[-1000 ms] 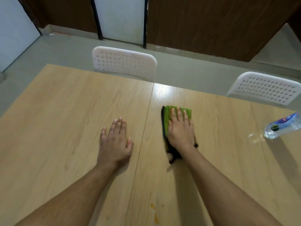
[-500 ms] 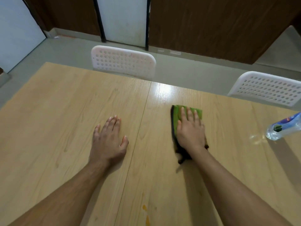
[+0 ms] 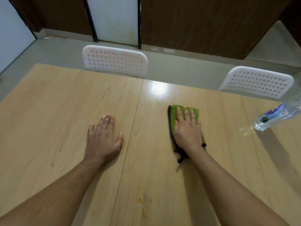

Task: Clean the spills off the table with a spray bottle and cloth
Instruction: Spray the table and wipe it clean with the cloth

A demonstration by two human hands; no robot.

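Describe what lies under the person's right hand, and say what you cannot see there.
Under the right hand lies a green cloth with a dark edge, pressed flat on the table. The tabletop beneath the cloth is covered, so any spill there cannot be seen.

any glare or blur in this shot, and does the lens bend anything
Head view: a bright glare patch sits on the table near its far edge, beyond the green cloth. The right hand and cloth look slightly motion-blurred; the left hand is sharper. The spray bottle at the right edge looks smeared and leans, from wide-angle distortion.
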